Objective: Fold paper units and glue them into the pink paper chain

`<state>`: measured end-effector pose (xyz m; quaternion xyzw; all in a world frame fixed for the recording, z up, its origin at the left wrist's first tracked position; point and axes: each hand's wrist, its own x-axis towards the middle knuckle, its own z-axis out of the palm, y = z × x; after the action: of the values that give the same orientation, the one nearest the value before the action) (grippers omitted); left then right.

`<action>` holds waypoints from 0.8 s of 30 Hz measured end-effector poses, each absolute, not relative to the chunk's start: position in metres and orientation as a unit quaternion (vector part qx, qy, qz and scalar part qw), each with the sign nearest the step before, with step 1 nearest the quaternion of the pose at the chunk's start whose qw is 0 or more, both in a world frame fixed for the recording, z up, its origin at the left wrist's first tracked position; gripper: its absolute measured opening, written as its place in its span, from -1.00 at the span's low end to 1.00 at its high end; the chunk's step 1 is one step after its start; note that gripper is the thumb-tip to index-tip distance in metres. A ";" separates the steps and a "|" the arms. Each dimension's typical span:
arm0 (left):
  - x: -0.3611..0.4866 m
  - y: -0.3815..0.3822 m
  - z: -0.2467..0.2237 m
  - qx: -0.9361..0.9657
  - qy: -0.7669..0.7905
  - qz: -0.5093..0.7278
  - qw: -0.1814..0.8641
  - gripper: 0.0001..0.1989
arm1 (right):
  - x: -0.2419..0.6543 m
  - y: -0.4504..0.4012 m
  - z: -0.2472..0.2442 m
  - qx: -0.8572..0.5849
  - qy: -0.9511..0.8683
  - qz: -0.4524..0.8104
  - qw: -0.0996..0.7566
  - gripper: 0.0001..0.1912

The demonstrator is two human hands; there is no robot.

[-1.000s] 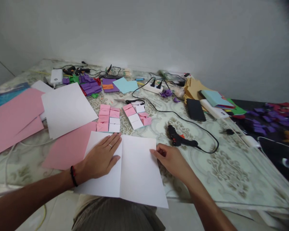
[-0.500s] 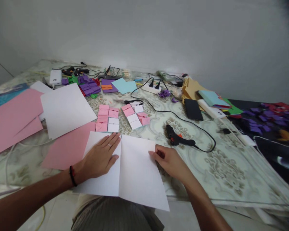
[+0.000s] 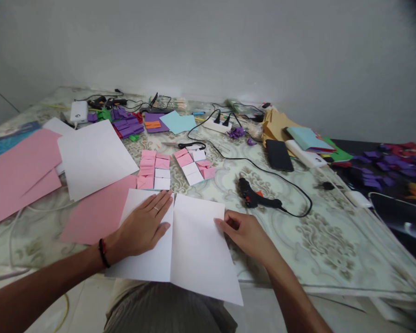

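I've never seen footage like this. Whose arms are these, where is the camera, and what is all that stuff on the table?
There is no machine here: a person wears a camera on the head, looking down at their own bare hands. The left hand lies flat on the left half of a white sheet that has a crease down its middle. The right hand grips the sheet's right edge. The sheet rests on a patterned table and hangs a little over its near edge. Beyond it lie small folded pink and white squares, scissors, a black glue gun with its cord, a phone, large pink sheets and purple paper pieces.
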<state>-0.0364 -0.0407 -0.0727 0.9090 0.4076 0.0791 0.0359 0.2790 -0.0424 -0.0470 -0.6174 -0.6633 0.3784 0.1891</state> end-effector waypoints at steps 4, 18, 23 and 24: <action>-0.034 -0.042 -0.071 0.906 0.413 0.085 0.031 -0.36 | 0.279 -0.045 -0.046 -0.608 -0.655 0.410 0.182 -0.51; -0.032 -0.055 -0.070 0.901 0.424 0.084 0.037 -0.35 | 0.281 -0.064 -0.042 -0.628 -0.643 0.409 0.158 -0.54; -0.032 -0.055 -0.070 0.901 0.425 0.080 0.032 -0.36 | 0.277 -0.071 -0.046 -0.636 -0.647 0.390 0.159 -0.56; -0.032 -0.055 -0.070 0.901 0.425 0.078 0.029 -0.37 | 0.277 -0.072 -0.046 -0.636 -0.647 0.390 0.160 -0.56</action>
<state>-0.0317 -0.0548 -0.0701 0.9013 0.4252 0.0782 0.0286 0.2766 -0.0716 -0.0460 -0.6359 -0.6467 0.3898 0.1598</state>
